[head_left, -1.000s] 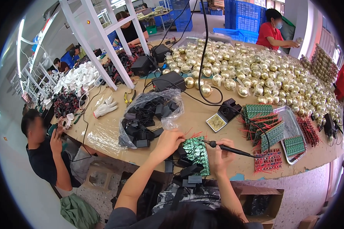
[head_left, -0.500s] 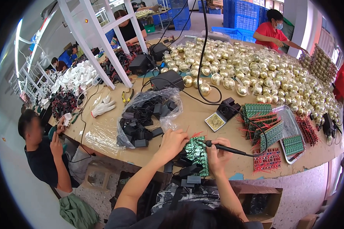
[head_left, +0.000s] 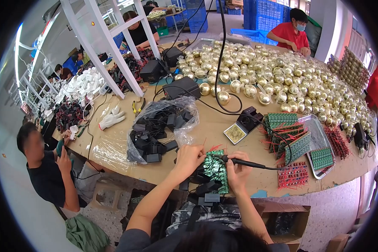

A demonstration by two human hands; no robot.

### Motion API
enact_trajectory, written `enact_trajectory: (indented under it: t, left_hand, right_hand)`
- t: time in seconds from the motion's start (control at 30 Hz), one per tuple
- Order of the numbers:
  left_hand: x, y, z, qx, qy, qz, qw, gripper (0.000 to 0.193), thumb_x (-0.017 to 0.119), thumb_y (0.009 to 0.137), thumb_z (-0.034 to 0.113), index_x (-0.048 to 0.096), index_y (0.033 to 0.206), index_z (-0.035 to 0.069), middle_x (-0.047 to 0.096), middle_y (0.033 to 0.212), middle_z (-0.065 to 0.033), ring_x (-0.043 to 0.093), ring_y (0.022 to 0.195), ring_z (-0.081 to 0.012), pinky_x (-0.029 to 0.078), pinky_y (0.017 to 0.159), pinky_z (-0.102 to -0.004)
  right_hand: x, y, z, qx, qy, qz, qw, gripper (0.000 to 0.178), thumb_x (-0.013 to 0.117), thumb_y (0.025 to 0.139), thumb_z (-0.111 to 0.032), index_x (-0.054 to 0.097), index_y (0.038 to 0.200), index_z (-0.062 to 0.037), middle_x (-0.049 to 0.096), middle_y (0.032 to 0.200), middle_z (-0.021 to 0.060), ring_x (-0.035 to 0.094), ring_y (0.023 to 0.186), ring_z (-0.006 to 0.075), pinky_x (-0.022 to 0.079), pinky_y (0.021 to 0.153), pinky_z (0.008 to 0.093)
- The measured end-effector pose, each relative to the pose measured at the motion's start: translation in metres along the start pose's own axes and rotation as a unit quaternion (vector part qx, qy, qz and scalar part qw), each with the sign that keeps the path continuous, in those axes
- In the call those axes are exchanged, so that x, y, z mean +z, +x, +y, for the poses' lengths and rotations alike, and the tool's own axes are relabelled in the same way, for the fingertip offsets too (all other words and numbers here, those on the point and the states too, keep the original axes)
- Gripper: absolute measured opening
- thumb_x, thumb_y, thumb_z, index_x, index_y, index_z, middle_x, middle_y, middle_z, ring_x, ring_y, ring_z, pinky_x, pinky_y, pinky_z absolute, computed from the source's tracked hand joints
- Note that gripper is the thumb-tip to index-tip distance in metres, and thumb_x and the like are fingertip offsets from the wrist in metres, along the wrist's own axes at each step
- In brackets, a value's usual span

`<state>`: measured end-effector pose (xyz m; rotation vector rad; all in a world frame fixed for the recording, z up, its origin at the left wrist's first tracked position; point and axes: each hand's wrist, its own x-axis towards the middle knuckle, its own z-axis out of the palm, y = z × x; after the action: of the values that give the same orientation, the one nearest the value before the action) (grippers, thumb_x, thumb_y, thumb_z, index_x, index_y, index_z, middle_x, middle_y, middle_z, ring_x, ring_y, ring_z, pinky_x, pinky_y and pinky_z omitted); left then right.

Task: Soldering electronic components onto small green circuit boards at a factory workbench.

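Observation:
In my right hand (head_left: 238, 175) is a soldering iron (head_left: 253, 164), its tip over the upper part of a green circuit board panel (head_left: 222, 181). My left hand (head_left: 190, 159) is closed at the panel's upper left corner, its fingertips pinched together; what is in them is too small to make out. Thin red wires stick out at the panel's far edge. Black leads and small black plastic boxes (head_left: 208, 187) lie over its left side and toward my lap. Beyond the iron stands a soldering stand (head_left: 250, 119) with a tip-cleaning tray (head_left: 235, 134).
A clear plastic bag of black boxes (head_left: 155, 134) lies left of my hands. Stacked circuit boards (head_left: 281, 122) and a metal tray (head_left: 319, 138) are at right. Gold balls (head_left: 260, 75) cover the far table. A black cord (head_left: 219, 63) hangs down mid-table. Co-workers sit left and stand far right.
My hands and the iron stay almost in place over the panel. The co-worker in red at the far right has drawn an outstretched arm back in. The view has shifted slightly.

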<state>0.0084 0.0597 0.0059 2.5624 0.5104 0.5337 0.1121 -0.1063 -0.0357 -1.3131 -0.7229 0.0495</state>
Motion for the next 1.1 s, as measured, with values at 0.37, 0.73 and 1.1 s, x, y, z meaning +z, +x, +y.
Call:
enact_trajectory:
  t: [0.37,0.73,1.1]
  left_hand:
    - [-0.0004,0.0031,0.0045,-0.017,0.025,-0.022,0.999,0.011,0.076,0.075,0.013,0.071,0.08,0.004,0.072,0.072,-0.0108,0.071,0.068,-0.0299,0.055,0.067,-0.039]
    - [0.001,0.0041,0.005,-0.024,0.043,-0.027,0.998,0.01,0.077,0.075,0.013,0.072,0.079,0.005,0.072,0.071,-0.0106,0.07,0.068,-0.0299,0.055,0.066,-0.0396]
    - [0.0014,0.0039,0.0045,-0.012,0.052,-0.029,0.998,0.011,0.077,0.076,0.014,0.072,0.08,0.006,0.071,0.07,-0.0099,0.07,0.068,-0.0307,0.054,0.065,-0.0402]
  right_hand:
    - [0.0028,0.0031,0.0031,-0.048,-0.032,0.022,0.998,0.016,0.065,0.079,0.007,0.066,0.092,-0.0004,0.062,0.096,0.0098,0.059,0.078,0.0143,0.048,0.064,0.0247]
    - [0.0,0.001,0.0001,-0.007,-0.016,-0.001,1.0,0.016,0.061,0.081,0.01,0.063,0.094,0.0009,0.058,0.101,0.0098,0.058,0.092,0.0171,0.048,0.082,0.0274]
    - [0.0031,0.0047,0.0023,-0.052,-0.029,0.028,0.998,0.014,0.064,0.078,0.007,0.065,0.09,-0.0004,0.062,0.093,0.009,0.057,0.075,0.014,0.047,0.063,0.0248]
